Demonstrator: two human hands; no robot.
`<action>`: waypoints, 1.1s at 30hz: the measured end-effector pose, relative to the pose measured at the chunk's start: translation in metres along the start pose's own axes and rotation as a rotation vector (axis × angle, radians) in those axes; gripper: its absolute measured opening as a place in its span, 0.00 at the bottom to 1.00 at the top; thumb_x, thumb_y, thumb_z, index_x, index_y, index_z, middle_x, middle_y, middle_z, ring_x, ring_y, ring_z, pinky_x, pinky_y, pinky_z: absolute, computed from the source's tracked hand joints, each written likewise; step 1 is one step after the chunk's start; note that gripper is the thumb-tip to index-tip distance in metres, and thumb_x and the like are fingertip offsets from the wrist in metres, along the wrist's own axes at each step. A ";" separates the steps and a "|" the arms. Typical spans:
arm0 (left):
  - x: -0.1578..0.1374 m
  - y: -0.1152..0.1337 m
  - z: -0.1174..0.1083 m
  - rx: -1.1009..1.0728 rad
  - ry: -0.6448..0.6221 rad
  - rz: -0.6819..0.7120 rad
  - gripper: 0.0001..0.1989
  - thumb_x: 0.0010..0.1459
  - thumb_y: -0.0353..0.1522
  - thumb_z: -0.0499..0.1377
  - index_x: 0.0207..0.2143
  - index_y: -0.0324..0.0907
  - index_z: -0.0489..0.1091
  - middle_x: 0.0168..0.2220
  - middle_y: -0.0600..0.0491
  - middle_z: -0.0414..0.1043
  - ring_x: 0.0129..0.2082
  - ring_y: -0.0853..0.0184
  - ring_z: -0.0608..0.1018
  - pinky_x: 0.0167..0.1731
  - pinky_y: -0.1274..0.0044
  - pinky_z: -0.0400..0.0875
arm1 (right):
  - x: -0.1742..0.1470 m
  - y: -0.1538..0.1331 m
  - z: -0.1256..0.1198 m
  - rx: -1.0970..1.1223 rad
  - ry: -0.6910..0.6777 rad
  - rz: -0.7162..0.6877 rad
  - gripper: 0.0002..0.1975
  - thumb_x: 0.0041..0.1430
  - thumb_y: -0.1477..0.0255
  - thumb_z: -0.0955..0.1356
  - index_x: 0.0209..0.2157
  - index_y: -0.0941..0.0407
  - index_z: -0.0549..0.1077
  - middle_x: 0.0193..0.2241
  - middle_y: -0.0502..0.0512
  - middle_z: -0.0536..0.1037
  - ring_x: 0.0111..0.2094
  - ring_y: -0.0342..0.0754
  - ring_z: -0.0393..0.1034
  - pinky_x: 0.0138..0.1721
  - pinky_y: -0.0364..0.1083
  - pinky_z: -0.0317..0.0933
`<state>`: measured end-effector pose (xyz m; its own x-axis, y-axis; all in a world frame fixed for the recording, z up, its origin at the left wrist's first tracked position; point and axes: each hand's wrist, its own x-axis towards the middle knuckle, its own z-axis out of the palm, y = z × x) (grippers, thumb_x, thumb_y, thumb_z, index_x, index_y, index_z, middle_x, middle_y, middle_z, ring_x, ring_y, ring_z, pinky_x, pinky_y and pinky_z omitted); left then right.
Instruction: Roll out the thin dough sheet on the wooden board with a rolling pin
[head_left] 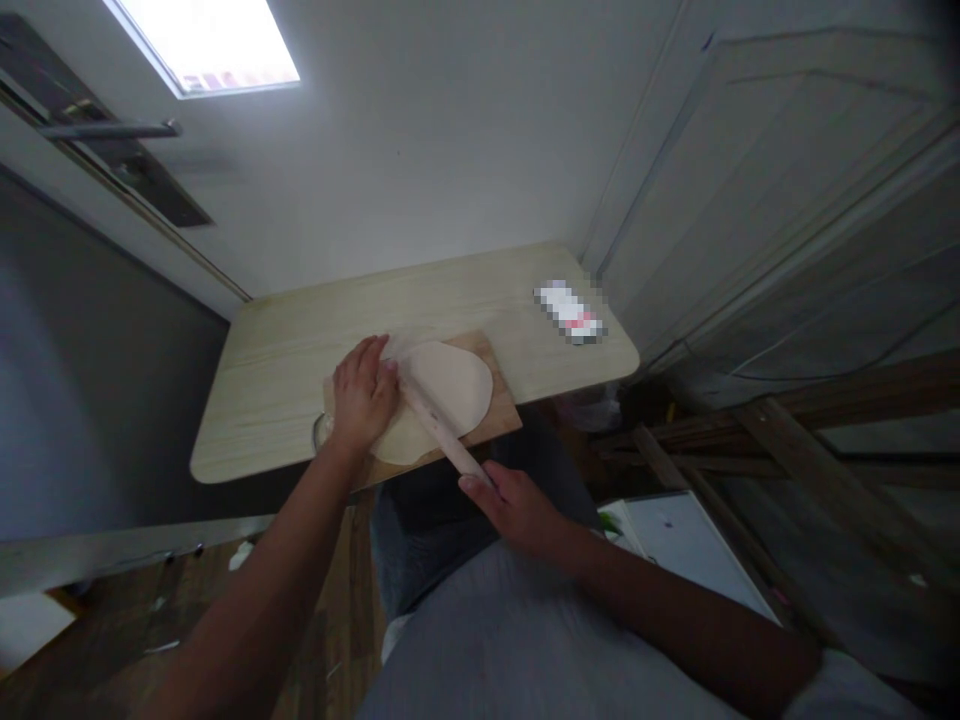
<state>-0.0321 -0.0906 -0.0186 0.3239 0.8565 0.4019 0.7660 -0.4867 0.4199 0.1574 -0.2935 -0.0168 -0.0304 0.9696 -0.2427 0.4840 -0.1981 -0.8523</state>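
Observation:
A flat, rounded sheet of pale dough (466, 382) lies on a wooden cutting board (505, 412). Across it, slanting, rests a light wooden rolling pin (442, 432). My right hand (519, 510) is wrapped round the pin's near end, just off the board's front edge. At the far end, my left hand (364, 392) lies over the pin with its fingers bent, and hides that end and the left part of the dough. A round metal ring (321, 430) shows at the board's left side, by my left wrist.
The board sits at the front edge of a light wooden table (292, 340) against a white door. A blurred-out phone (570, 312) lies at the table's right. A metal door handle (112, 130) juts out at upper left. Wooden beams (810, 450) stand at right.

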 end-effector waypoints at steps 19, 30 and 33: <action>0.053 0.049 0.044 0.083 -0.208 0.092 0.23 0.70 0.41 0.43 0.63 0.47 0.64 0.62 0.47 0.66 0.62 0.55 0.65 0.63 0.57 0.54 | 0.009 0.007 -0.024 0.125 -0.103 0.182 0.19 0.61 0.55 0.69 0.27 0.55 0.66 0.19 0.44 0.65 0.22 0.40 0.58 0.23 0.42 0.46; 0.066 0.066 0.062 0.090 -0.171 0.016 0.22 0.70 0.42 0.45 0.59 0.46 0.67 0.60 0.43 0.68 0.61 0.50 0.66 0.62 0.52 0.54 | 0.006 0.014 -0.033 0.112 -0.078 0.205 0.20 0.63 0.52 0.67 0.31 0.56 0.71 0.21 0.47 0.69 0.23 0.41 0.62 0.23 0.42 0.48; 0.066 0.055 0.063 -0.019 -0.067 0.001 0.22 0.70 0.41 0.45 0.54 0.42 0.70 0.55 0.43 0.72 0.57 0.55 0.71 0.59 0.60 0.61 | 0.005 0.010 -0.030 0.056 -0.041 0.178 0.19 0.63 0.54 0.67 0.30 0.55 0.70 0.20 0.46 0.67 0.22 0.41 0.60 0.23 0.43 0.47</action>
<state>0.0667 -0.0498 -0.0204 0.3616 0.8653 0.3471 0.7553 -0.4901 0.4351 0.1886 -0.2858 -0.0125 0.0149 0.9121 -0.4097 0.4359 -0.3746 -0.8183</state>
